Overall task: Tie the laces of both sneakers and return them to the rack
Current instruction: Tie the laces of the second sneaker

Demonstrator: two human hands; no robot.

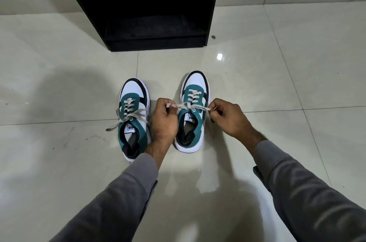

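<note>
On your far left, the left sneaker [133, 121] stands on the tiled floor [59, 83] with its toe toward the rack. Its lace [130, 118] shows a crossing at the top eyelets with what looks like a loop on each side and a loose end trailing off to the left, so I judge it tied, though I cannot tell how snug the bow is.

Next across, your left hand [165, 121] sits between the 2 shoes, its grip clenched on one end of the right sneaker's lace [191, 107]. That lace runs taut across the tongue of the right sneaker [193, 115], which stands just beside the first, also toe forward. Your right hand [229, 118] pinches the other end of the same lace on the far side of the shoe.

By my reading, you are pulling the first crossing tight on this second shoe; no loops or bow show here yet, so 1 knot is left to finish.

Both sneakers are on the floor, apart from the black rack [138, 13] straight ahead, whose lower shelf appears bare. Returning the pair there is not yet begun.
</note>
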